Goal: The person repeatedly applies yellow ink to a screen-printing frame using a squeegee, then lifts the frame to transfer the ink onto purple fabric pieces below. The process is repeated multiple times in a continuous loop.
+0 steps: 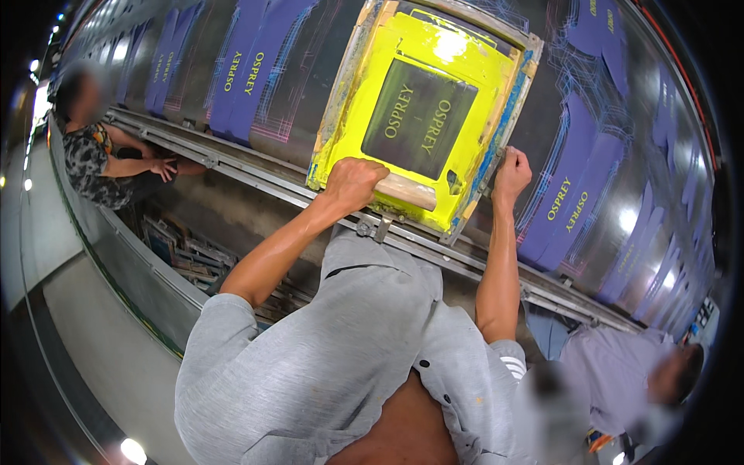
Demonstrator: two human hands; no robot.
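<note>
A screen-printing frame (529, 76) lies tilted on the long printing table, its mesh coated with bright yellow ink (349, 116) around a dark rectangular window (411, 155) with lettering. My left hand (353, 186) is closed around the left end of a squeegee (408, 191) with a pale wooden handle, which rests across the near part of the screen. At the frame's right edge my right hand (511, 172) makes a fist, up against or just beside the wood. What it grips, if anything, is hidden by the fingers.
Purple printed fabric pieces (570, 186) lie along the dark table on both sides. A metal rail (263, 174) runs along its near edge, with a clamp (384, 227) below the screen. One person (97, 163) is at the left, another (612, 372) at the lower right. Frames (194, 252) are stacked underneath.
</note>
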